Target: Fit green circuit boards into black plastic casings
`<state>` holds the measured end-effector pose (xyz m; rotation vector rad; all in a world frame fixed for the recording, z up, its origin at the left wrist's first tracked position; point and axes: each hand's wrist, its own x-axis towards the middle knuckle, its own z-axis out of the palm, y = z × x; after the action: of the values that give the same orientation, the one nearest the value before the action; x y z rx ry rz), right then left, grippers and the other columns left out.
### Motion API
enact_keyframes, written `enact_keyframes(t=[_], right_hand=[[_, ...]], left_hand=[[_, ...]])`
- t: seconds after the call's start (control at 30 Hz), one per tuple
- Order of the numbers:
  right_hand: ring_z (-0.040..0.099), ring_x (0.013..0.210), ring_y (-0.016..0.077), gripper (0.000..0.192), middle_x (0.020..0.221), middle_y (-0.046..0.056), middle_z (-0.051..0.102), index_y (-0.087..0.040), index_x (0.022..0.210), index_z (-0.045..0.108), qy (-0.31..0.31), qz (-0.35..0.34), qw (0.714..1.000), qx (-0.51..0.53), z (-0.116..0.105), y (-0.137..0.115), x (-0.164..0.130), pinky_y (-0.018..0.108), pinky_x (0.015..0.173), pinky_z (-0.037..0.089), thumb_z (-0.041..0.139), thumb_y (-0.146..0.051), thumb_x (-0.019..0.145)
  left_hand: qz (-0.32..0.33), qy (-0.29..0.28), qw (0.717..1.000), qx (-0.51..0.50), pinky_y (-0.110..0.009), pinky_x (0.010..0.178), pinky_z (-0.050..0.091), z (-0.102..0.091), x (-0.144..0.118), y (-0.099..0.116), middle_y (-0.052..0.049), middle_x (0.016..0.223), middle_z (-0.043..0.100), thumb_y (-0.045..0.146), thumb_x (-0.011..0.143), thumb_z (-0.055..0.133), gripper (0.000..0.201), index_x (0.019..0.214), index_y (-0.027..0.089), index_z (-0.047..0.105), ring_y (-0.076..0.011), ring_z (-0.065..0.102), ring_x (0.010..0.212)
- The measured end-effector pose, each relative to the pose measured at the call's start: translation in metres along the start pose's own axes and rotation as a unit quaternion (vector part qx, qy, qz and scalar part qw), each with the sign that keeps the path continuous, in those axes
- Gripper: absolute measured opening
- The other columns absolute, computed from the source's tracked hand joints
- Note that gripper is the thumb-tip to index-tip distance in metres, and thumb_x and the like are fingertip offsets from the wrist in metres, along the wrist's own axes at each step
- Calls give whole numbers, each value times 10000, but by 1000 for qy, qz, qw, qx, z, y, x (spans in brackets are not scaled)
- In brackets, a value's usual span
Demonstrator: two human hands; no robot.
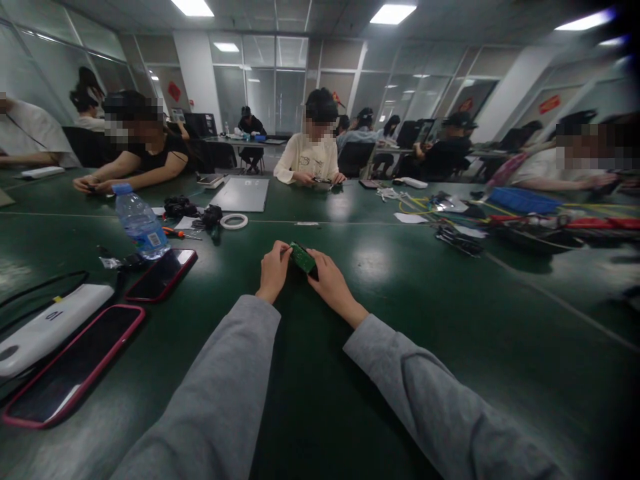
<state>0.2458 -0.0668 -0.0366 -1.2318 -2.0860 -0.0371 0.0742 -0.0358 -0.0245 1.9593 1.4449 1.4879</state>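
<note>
A small green circuit board (302, 257) with a dark part along its edge is held just above the green table (320, 320), between my two hands. My left hand (274, 269) pinches its left end with thumb and fingertips. Around its right end, my right hand (332, 279) is closed, and the fingers cover part of that side. Fine details of the board are too small to make out.
To the left are a water bottle (143, 223), two red-edged phones (163, 275), a white device (53, 327) marked 01, a screwdriver (177, 233) and a tape roll (234, 221). Cables and a blue tray (523, 200) lie at the right. Several people sit around.
</note>
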Motion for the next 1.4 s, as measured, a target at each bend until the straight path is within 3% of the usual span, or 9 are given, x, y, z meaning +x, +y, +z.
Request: enact_keyframes(t=[0.3, 0.5, 0.8, 1.03, 1.17, 1.4], right_hand=[[474, 1209, 240, 648, 1314, 100, 486, -187, 1370, 373, 27, 32, 998, 38, -1, 2, 2, 414, 1034, 413, 593, -125, 764], [574, 1056, 236, 526, 1170, 86, 577, -186, 1245, 463, 32, 111, 989, 97, -3, 7, 3, 399, 917, 473, 639, -200, 750], [604, 921, 217, 428, 1016, 69, 610, -175, 1155, 487, 24, 174, 977, 119, -7, 5, 4, 366, 809, 489, 634, -217, 755], [581, 907, 242, 394, 981, 110, 597, -128, 1099, 511, 73, 211, 970, 92, -1, 15, 2, 386, 803, 490, 635, -270, 752], [564, 897, 258, 389, 960, 125, 587, -116, 1088, 513, 102, 227, 967, 60, 2, 22, 1, 397, 774, 495, 607, -307, 762], [548, 905, 261, 372, 987, 124, 584, -135, 1071, 512, 100, 234, 966, 50, 3, 23, 2, 412, 786, 487, 603, -310, 755]], left_hand=[[-39, 19, 994, -96, -254, 651, 492, 1, 1, -2, -26, 862, 653, 384, 924, 444, 179, 939, 215, 501, -138, 639, 685], [-59, 58, 983, -164, -246, 663, 511, 1, 3, -4, -39, 886, 636, 381, 910, 470, 173, 935, 211, 484, -146, 644, 773], [-108, 112, 967, -203, -245, 671, 524, 1, 7, -12, -49, 934, 618, 362, 906, 471, 166, 953, 203, 462, -147, 635, 837], [-136, 144, 954, -225, -247, 663, 527, 2, 12, -26, -60, 983, 611, 370, 888, 497, 193, 965, 196, 465, -146, 634, 840], [-146, 137, 954, -223, -249, 671, 522, 5, 14, -34, -57, 989, 609, 336, 880, 508, 169, 968, 195, 474, -146, 628, 855], [-146, 80, 963, -213, -261, 710, 506, 10, 14, -37, -46, 960, 616, 312, 847, 554, 156, 937, 192, 513, -144, 622, 856]])
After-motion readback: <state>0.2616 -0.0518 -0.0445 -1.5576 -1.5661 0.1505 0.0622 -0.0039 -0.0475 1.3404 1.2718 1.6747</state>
